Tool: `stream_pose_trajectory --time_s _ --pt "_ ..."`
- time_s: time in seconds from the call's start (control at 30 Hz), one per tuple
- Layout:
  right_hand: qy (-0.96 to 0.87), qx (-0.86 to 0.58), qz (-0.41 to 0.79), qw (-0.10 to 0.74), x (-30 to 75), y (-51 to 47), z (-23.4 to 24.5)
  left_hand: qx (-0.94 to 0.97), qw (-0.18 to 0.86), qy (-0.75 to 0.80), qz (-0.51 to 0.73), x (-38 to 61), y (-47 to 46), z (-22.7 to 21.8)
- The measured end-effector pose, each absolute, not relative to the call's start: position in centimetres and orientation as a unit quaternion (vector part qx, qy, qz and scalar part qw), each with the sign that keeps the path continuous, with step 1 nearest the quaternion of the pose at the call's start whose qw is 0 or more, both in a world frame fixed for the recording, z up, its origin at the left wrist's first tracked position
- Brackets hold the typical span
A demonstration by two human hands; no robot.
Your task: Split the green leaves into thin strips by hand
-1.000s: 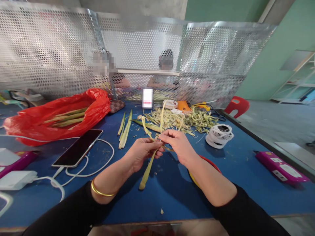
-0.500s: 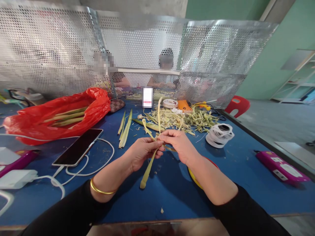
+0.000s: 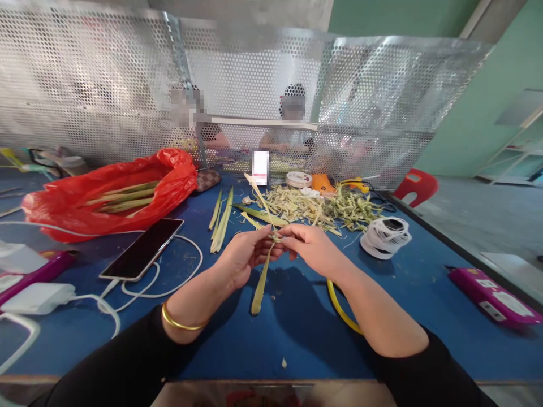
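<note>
Leaf strip hangs pinched where the fingertips of my left hand and right hand meet, both grips closed narrowly on it above the middle of the blue counter. My forearms angle in from the near edge, wrists raised. The phone, scrap pile and white roll lie well apart from my hands.

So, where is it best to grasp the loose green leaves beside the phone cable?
Pinch the loose green leaves at their near end, from above and from the right: they lie flat, pointing away, with the phone cable close on their left.
</note>
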State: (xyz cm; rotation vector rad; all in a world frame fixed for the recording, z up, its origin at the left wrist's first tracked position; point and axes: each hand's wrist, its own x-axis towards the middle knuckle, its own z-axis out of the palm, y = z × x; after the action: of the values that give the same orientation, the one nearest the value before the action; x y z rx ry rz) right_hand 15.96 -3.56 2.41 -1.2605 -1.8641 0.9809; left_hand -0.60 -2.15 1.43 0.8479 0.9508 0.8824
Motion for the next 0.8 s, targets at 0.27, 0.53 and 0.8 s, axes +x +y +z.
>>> stream_pose_trajectory --time_s 0.27,0.53,0.8 --pt "-0.719 -0.500 0.342 0.340 16.22 -3.38 2.03 0.422 0.684 0.437 0.403 -0.36 -2.50 1.43" --pt "-0.729 -0.513 0.257 0.375 15.87 -3.38 1.61 0.398 0.697 0.431 0.413 -0.36 -2.04 1.22" --pt "-0.674 -0.476 0.376 0.422 15.72 -3.36 1.85 0.408 0.695 0.426 0.410 -0.37 -2.11 1.30"
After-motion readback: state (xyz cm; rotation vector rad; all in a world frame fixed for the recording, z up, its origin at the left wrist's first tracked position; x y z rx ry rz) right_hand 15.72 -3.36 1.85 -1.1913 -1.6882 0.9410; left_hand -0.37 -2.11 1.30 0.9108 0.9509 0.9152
